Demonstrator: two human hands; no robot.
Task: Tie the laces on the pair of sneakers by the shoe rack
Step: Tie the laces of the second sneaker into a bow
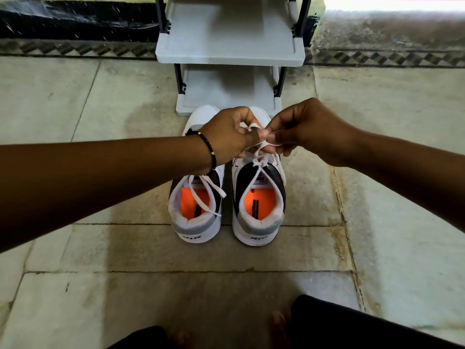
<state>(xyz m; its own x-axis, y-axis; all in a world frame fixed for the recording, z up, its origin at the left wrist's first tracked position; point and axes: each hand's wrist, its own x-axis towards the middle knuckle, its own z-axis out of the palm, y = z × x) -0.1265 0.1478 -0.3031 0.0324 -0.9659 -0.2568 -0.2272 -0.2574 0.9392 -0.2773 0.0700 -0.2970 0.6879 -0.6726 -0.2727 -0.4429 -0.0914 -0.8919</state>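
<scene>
Two white, black and grey sneakers with orange insoles stand side by side on the floor, heels toward me. Over the right sneaker my left hand and my right hand both pinch its white lace, which is looped between the fingers above a crossed knot. The left sneaker is partly hidden by my left forearm; its lace lies loose and untied across the opening.
A grey plastic shoe rack with dark posts stands just beyond the sneakers' toes. The floor is pale stone tile with a patterned border strip at the back. My feet and dark trouser legs show at the bottom edge.
</scene>
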